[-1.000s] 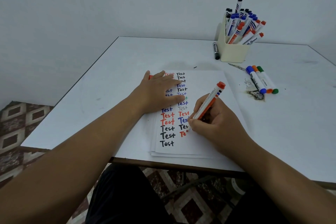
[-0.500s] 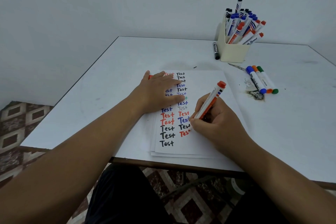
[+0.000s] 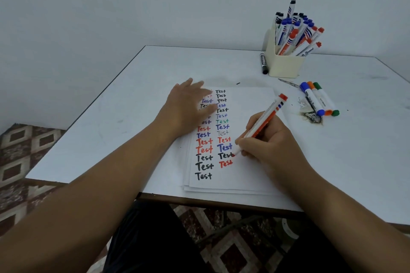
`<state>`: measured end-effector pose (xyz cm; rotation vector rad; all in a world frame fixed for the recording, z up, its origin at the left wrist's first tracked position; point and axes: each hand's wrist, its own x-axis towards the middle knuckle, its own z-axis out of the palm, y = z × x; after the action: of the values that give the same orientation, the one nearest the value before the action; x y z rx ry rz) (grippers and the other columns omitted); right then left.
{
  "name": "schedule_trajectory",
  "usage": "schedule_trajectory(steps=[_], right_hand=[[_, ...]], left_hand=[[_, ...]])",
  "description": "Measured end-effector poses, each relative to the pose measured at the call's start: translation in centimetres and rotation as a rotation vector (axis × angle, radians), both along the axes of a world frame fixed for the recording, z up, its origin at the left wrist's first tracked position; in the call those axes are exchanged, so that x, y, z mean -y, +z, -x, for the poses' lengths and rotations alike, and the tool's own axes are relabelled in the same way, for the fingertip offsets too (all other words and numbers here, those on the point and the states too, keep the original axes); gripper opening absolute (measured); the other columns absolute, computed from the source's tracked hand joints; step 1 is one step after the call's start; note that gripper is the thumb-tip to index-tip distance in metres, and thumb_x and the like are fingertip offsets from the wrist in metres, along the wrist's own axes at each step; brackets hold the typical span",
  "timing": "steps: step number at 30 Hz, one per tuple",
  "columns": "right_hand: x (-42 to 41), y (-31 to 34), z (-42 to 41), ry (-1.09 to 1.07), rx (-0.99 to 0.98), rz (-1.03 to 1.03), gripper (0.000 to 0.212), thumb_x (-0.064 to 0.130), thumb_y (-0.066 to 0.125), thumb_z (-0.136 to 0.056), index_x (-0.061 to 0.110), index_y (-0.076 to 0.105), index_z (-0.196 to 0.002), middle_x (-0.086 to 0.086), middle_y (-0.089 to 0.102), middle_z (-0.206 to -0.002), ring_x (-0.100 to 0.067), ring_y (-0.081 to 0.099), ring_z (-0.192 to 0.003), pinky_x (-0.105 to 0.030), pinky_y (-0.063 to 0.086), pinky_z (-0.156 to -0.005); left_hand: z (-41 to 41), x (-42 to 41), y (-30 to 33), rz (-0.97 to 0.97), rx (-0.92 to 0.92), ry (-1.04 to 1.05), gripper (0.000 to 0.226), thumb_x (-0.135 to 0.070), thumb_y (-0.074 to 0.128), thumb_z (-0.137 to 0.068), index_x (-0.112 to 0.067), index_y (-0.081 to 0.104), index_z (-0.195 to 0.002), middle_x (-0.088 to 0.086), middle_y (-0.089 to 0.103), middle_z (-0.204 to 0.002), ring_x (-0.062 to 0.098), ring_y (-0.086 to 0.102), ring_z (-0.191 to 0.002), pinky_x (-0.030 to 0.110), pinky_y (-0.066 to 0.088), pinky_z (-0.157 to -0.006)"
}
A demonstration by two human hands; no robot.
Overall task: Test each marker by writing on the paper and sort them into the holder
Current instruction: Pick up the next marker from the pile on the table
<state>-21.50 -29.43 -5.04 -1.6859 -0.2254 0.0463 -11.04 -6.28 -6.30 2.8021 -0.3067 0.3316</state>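
Observation:
My right hand [image 3: 269, 142] grips a red-capped white marker [image 3: 265, 122], its tip on the paper [image 3: 246, 175] just right of the second column of "Test" words. A fresh red "Test" stands at the foot of that column. My left hand [image 3: 188, 106] lies with straight fingers over the upper left of the paper. The cream holder [image 3: 282, 65] at the back right is packed with several blue, red and black markers.
A black marker [image 3: 263, 63] lies left of the holder. Blue [image 3: 311, 98], orange [image 3: 319, 98] and green [image 3: 326, 98] markers lie together on the white table [image 3: 111, 113] to the right, next to a dark smudge with scraps [image 3: 311, 116]. The table's front edge runs just below the paper.
The red "Test" at the foot of the second column got finished and the marker tip moved up and right of it. My left hand slid up and to the left on the paper.

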Motion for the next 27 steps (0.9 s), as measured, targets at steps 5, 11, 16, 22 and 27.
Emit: schedule_trajectory(steps=[5, 11, 16, 22, 27], right_hand=[[0.0, 0.2, -0.6, -0.025, -0.186, -0.299, 0.026, -0.002, 0.071, -0.083, 0.012, 0.056, -0.097, -0.026, 0.068, -0.087, -0.026, 0.062, -0.068, -0.031, 0.051, -0.063], [0.1, 0.8, -1.4, -0.018, -0.404, -0.613, 0.021, -0.006, 0.063, -0.088, 0.012, 0.057, -0.096, -0.021, 0.071, -0.092, -0.026, 0.068, -0.075, -0.029, 0.06, -0.069], [0.2, 2.1, -2.1, -0.035, -0.49, -0.776, 0.01, -0.004, 0.057, -0.092, 0.002, 0.061, -0.099, -0.024, 0.071, -0.093, -0.033, 0.075, -0.088, -0.037, 0.063, -0.079], [-0.4, 4.8, -4.4, -0.051, -0.072, -0.41, 0.016, -0.009, 0.069, -0.086, 0.0, 0.066, -0.1, -0.023, 0.073, -0.097, -0.036, 0.075, -0.095, -0.037, 0.062, -0.084], [-1.8, 6.1, -6.3, -0.072, 0.152, -0.134, 0.019, -0.001, 0.078, -0.083, 0.007, 0.07, -0.097, -0.015, 0.077, -0.09, -0.031, 0.076, -0.088, -0.05, 0.061, -0.086]], left_hand=[[-0.1, -0.8, -0.1, 0.16, 0.085, 0.285, 0.044, -0.018, 0.046, -0.096, -0.023, 0.056, -0.139, 0.003, 0.052, -0.147, 0.029, 0.04, -0.14, 0.044, 0.031, -0.117], [0.2, -0.8, 0.0, 0.152, 0.108, 0.369, 0.032, -0.007, 0.049, -0.093, -0.018, 0.071, -0.115, 0.003, 0.07, -0.11, 0.026, 0.064, -0.1, 0.04, 0.053, -0.085], [0.2, -1.3, 0.2, 0.367, 0.19, 0.324, 0.026, -0.014, 0.054, -0.101, -0.021, 0.071, -0.118, -0.005, 0.07, -0.111, 0.016, 0.062, -0.103, 0.031, 0.051, -0.091], [1.1, -0.5, 1.0, 0.812, 0.068, 0.081, 0.031, -0.004, 0.056, -0.098, -0.026, 0.073, -0.114, -0.016, 0.071, -0.098, -0.006, 0.063, -0.088, 0.011, 0.047, -0.08], [1.8, -0.2, 1.5, 0.766, 0.086, 0.016, 0.021, -0.013, 0.064, -0.096, -0.025, 0.07, -0.112, -0.019, 0.07, -0.097, 0.002, 0.068, -0.087, 0.011, 0.051, -0.077]])
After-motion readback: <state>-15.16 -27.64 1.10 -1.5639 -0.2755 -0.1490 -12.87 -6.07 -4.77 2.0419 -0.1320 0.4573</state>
